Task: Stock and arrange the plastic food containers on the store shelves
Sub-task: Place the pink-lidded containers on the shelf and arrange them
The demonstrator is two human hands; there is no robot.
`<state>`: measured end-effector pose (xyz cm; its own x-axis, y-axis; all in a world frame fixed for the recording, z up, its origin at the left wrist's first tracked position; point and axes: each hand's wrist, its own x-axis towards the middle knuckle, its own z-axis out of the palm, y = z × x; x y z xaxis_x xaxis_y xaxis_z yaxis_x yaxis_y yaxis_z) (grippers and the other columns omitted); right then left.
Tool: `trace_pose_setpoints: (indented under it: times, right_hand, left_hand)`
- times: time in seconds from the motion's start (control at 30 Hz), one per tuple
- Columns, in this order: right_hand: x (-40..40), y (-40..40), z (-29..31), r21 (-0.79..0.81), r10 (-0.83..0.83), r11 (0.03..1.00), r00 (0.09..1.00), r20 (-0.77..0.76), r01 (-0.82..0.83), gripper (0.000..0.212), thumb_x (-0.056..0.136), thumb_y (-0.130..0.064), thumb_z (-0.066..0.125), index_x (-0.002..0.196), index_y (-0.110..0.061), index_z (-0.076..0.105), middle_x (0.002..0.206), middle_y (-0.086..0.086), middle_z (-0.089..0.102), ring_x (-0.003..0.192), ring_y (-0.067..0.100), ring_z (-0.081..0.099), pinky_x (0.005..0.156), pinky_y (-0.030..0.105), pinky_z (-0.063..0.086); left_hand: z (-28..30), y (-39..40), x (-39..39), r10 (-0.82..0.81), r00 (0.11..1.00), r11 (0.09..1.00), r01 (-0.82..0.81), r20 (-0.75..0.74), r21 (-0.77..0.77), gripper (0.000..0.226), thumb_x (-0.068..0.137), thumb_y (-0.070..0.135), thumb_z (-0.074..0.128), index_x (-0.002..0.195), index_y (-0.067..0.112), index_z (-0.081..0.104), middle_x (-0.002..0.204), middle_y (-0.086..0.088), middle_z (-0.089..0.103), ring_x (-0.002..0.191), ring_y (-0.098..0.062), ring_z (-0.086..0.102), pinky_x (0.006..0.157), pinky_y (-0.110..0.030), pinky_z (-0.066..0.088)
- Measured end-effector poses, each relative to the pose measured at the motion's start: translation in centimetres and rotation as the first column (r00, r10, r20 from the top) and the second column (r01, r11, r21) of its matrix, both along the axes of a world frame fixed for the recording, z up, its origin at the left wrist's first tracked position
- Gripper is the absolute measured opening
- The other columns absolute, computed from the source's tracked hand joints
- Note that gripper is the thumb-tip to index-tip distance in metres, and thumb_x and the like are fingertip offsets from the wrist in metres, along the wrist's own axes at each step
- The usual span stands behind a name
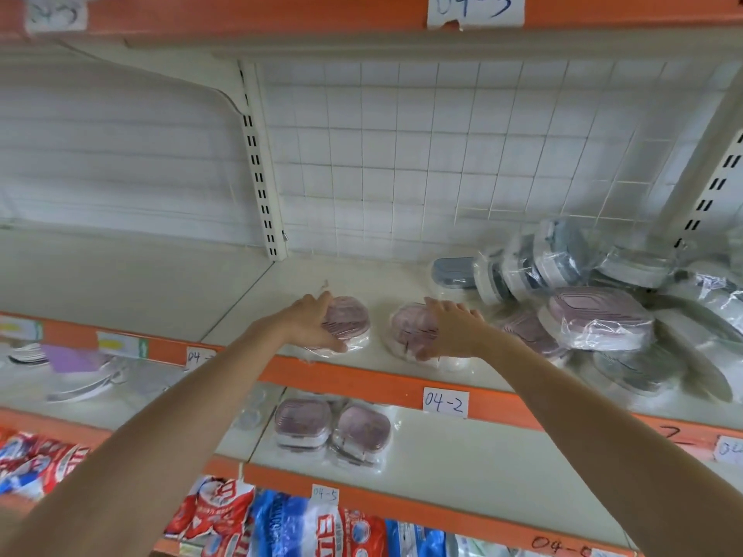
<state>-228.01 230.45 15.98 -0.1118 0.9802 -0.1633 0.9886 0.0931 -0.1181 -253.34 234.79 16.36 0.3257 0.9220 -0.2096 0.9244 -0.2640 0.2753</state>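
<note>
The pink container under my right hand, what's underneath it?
A white base shows beneath the pink container, resting on the shelf. The right hand covers its right side.

Both bare forearms reach up and forward, converging slightly toward the middle. Left hand point(311, 325): palm turned inward, fingers curled round the near left side of what it holds, thumb low at the front. Right hand point(452, 329): palm down, fingers spread and bent over the top of its load; thumb apparently tucked low, partly blurred
</note>
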Motion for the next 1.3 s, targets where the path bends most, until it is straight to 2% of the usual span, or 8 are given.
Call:
trace_pose_setpoints:
  times: [0.07,0.17,0.3,0.4,0.53,0.67,0.87,1.3]
  right_hand:
    - [-0.3,0.4,0.1,-0.006,-0.013,1.0,1.0,0.013,0.013,0.108,0.071,-0.058,0.07,0.148,-0.013,0.01,0.15,0.012,0.026,0.137,0.031,0.026,0.111,0.046,0.02]
    - [-1.0,0.1,-0.1,0.07,-0.012,0.998,0.999,0.034,0.009,0.105,0.066,-0.065,0.07,0.143,-0.012,0.022,0.143,0.007,0.03,0.132,0.027,0.029,0.107,0.045,0.024]
    - [-2.7,-1.1,0.1,0.305,0.02,0.951,0.997,0.068,-0.04,0.098,0.061,-0.065,0.072,0.135,-0.015,0.032,0.13,0.003,0.034,0.121,0.023,0.031,0.1,0.043,0.028]
    - [-4.1,-2.3,0.9,0.457,0.032,0.888,0.999,0.027,-0.041,0.095,0.062,-0.064,0.072,0.134,-0.016,0.033,0.128,0.002,0.035,0.118,0.023,0.032,0.099,0.042,0.028]
    - [-6.6,-4.5,1.5,0.497,0.114,0.859,0.993,0.041,-0.119,0.094,0.062,-0.066,0.068,0.134,-0.015,0.036,0.127,0.002,0.038,0.117,0.023,0.034,0.097,0.039,0.028]
    - [-9.3,-7.0,1.7,0.462,0.17,0.868,0.983,0.064,-0.18,0.097,0.062,-0.072,0.062,0.136,-0.015,0.035,0.128,0.003,0.039,0.117,0.024,0.035,0.098,0.038,0.029]
    - [-13.0,-10.3,0.2,0.405,0.197,0.875,0.959,0.204,-0.266,0.096,0.065,-0.072,0.06,0.138,-0.016,0.032,0.13,0.002,0.037,0.117,0.022,0.036,0.098,0.036,0.03]
    - [-16.5,-13.5,-8.2,0.098,0.247,0.96,0.96,0.135,-0.261,0.095,0.069,-0.067,0.064,0.141,-0.015,0.028,0.138,0.004,0.033,0.127,0.023,0.032,0.104,0.038,0.031]
  left_hand:
    - [-0.2,-0.3,-0.1,-0.006,1.0,0.998,0.007,-0.012,0.058,0.085,0.071,0.043,0.078,0.135,0.014,0.031,0.128,-0.013,0.042,0.117,-0.029,0.046,0.095,-0.038,0.042]
    - [-0.5,-1.0,-0.1,-0.01,0.999,0.975,0.02,-0.049,0.22,0.094,0.066,0.044,0.08,0.139,0.017,0.027,0.131,-0.009,0.041,0.122,-0.028,0.04,0.096,-0.041,0.04]
    - [-0.6,-2.1,-0.8,-0.007,0.979,0.831,0.118,-0.204,0.543,0.098,0.063,0.049,0.077,0.14,0.013,0.027,0.129,-0.005,0.036,0.12,-0.024,0.034,0.097,-0.036,0.032]
    - [0.2,-3.0,-2.8,-0.014,0.983,0.745,0.133,-0.184,0.654,0.09,0.061,0.05,0.076,0.134,0.014,0.037,0.123,-0.005,0.037,0.115,-0.023,0.035,0.094,-0.034,0.029]
    - [0.5,-4.8,-6.1,-0.11,0.983,0.761,0.18,-0.15,0.624,0.092,0.059,0.059,0.072,0.13,0.012,0.039,0.118,-0.006,0.036,0.112,-0.023,0.034,0.094,-0.036,0.03]
    - [0.0,-7.1,-9.3,-0.106,0.978,0.795,0.193,-0.181,0.575,0.093,0.056,0.06,0.074,0.128,0.013,0.038,0.119,-0.005,0.034,0.113,-0.022,0.033,0.095,-0.034,0.031]
    - [-1.6,-10.3,-12.9,-0.153,0.956,0.823,0.263,-0.251,0.503,0.091,0.059,0.061,0.071,0.129,0.014,0.036,0.119,-0.003,0.033,0.113,-0.02,0.032,0.095,-0.033,0.03]
    - [-9.5,-14.3,-15.4,-0.134,0.951,0.924,0.222,-0.28,0.311,0.087,0.061,0.049,0.077,0.127,0.011,0.035,0.126,-0.01,0.028,0.118,-0.025,0.031,0.096,-0.035,0.036]
